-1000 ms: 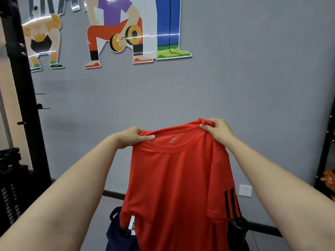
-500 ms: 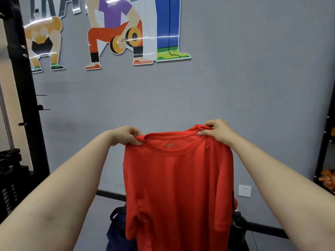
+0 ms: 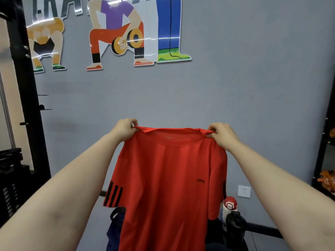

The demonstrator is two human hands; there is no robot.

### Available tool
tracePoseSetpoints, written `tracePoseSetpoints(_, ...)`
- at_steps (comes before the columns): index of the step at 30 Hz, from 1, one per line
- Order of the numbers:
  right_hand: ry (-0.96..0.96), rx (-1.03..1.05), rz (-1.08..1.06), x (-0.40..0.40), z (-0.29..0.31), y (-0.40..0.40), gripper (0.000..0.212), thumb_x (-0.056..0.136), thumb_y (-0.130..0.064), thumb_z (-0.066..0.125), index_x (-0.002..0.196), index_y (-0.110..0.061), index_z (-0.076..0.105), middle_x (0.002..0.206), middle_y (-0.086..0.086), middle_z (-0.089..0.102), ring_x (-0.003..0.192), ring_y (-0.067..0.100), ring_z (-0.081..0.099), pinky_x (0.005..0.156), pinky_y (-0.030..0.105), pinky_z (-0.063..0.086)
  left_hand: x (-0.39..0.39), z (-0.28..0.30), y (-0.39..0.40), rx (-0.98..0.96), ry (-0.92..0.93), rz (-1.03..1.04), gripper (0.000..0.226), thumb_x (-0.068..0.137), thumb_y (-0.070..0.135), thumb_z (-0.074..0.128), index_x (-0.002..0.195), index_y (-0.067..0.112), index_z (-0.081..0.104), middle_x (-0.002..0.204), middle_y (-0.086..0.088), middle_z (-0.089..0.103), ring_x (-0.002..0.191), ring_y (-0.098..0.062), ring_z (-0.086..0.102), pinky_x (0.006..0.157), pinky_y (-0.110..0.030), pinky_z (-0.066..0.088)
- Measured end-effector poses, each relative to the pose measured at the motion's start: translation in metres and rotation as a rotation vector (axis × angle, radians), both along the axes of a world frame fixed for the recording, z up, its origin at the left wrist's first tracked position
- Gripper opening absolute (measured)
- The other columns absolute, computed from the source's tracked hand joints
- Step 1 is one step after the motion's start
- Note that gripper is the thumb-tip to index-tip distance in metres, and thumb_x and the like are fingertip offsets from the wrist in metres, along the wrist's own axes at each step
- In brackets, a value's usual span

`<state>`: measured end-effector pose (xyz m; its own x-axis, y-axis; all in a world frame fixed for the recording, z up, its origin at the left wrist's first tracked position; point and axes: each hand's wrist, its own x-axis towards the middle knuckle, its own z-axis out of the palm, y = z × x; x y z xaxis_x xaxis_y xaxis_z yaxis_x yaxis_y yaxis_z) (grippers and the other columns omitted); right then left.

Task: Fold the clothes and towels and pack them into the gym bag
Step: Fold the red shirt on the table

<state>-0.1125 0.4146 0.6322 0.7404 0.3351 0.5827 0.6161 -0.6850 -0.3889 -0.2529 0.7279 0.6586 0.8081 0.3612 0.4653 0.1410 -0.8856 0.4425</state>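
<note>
Red T-shirt (image 3: 168,187) hangs btwn hands: left hand (image 3: 125,130) pinches its left shoulder, right hand (image 3: 222,134) pinches right shoulder; navy gym bag (image 3: 114,230) below shirt.

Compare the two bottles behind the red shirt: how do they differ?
The white bottle has a red domed cap with a white pattern; the black bottle is dark all over. The black bottle stands nearer the camera and lower in the picture, covering part of the white bottle. Both stand upright at the right edge of the red shirt, which hides their left sides.
</note>
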Motion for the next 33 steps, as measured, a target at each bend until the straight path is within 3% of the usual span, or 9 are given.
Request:
tracePoseSetpoints(4,-0.110,-0.105,-0.070,0.003,-0.001,0.002,0.011,0.092,-0.014,0.058,0.095,-0.006,0.064,0.103,0.015,0.063,0.100,0.033,0.058,0.075,0.032,0.039,-0.001,-0.004,0.005,0.088,0.043,0.016,0.020,0.095,0.006,0.041,0.106,0.008,0.058,0.099,-0.018,0.061,0.079,-0.030,0.055,0.067,-0.031,0.044)
tracePoseSetpoints(9,-0.151,-0.157,-0.136,0.005,-0.003,0.007,0.020,0.094,-0.010,0.052,0.108,-0.003,0.064,0.111,0.019,0.059,0.108,0.036,0.055,0.088,0.039,0.043,0.001,-0.010,0.005,0.097,0.058,0.076,0.028,0.094,0.003,0.040,0.112,0.007,0.062,0.112,-0.019,0.061,0.099,-0.035,0.058,0.080,-0.036,0.047)
tracePoseSetpoints(17,-0.173,-0.117,-0.197,0.002,-0.009,0.007,0.022,0.096,-0.010,0.048,0.111,-0.004,0.062,0.115,0.018,0.059,0.108,0.036,0.056,0.089,0.040,0.043,-0.006,-0.017,0.006,0.125,0.300,0.175,0.038,0.086,-0.005,0.031,0.113,0.004,0.056,0.113,-0.020,0.056,0.086,-0.033,0.057,0.069,-0.034,0.049)
tracePoseSetpoints(21,-0.186,-0.170,-0.318,-0.001,-0.016,0.007,0.025,0.098,-0.022,0.047,0.112,-0.008,0.061,0.114,0.018,0.063,0.107,0.037,0.059,0.084,0.038,0.046,-0.007,-0.021,-0.002,0.078,0.311,0.262,0.036,0.089,-0.001,0.032,0.117,0.003,0.054,0.119,-0.022,0.055,0.099,-0.039,0.061,0.073,-0.035,0.049)
tracePoseSetpoints(23,-0.179,-0.194,-0.389,-0.005,-0.018,0.009,0.026,0.097,-0.024,0.047,0.111,-0.009,0.063,0.111,0.019,0.065,0.105,0.038,0.060,0.082,0.037,0.047,-0.006,-0.021,-0.008,0.021,0.357,0.278,0.033,0.090,-0.002,0.030,0.112,-0.005,0.054,0.110,-0.028,0.060,0.096,-0.042,0.064,0.068,-0.037,0.052)
tracePoseSetpoints(26,-0.029,-0.083,-0.378,-0.007,-0.018,0.014,0.023,0.092,-0.015,0.047,0.104,-0.004,0.065,0.100,0.021,0.067,0.099,0.037,0.063,0.081,0.036,0.050,-0.003,-0.015,-0.016,-0.126,0.350,0.239,0.028,0.087,-0.006,0.024,0.088,-0.007,0.052,0.084,-0.032,0.064,0.063,-0.041,0.067,0.041,-0.030,0.048)
tracePoseSetpoints(28,0.158,0.097,-0.289,-0.006,-0.015,0.017,0.022,0.086,-0.005,0.045,0.092,0.000,0.065,0.075,0.018,0.070,0.080,0.033,0.069,0.077,0.037,0.056,-0.001,-0.013,-0.016,-0.224,0.316,0.226,0.031,0.085,-0.008,0.023,0.076,-0.007,0.052,0.066,-0.027,0.063,0.037,-0.029,0.060,0.033,-0.025,0.045)
tracePoseSetpoints(30,0.355,0.325,-0.169,-0.006,-0.011,0.020,0.023,0.083,0.001,0.042,0.085,0.006,0.064,0.062,0.019,0.067,0.063,0.030,0.070,0.071,0.040,0.059,0.002,-0.012,-0.015,-0.353,0.253,0.210,0.035,0.084,-0.010,0.020,0.068,-0.005,0.051,0.047,-0.020,0.058,0.030,-0.024,0.056,0.032,-0.024,0.047)
tracePoseSetpoints(33,0.509,0.505,-0.058,-0.007,-0.005,0.026,0.018,0.085,0.005,0.044,0.081,0.005,0.061,0.071,0.019,0.067,0.053,0.020,0.068,0.059,0.033,0.060,0.004,-0.015,-0.013,-0.609,0.159,0.117,0.031,0.087,-0.012,0.020,0.077,-0.008,0.050,0.045,-0.018,0.060,0.035,-0.021,0.059,0.041,-0.028,0.053)
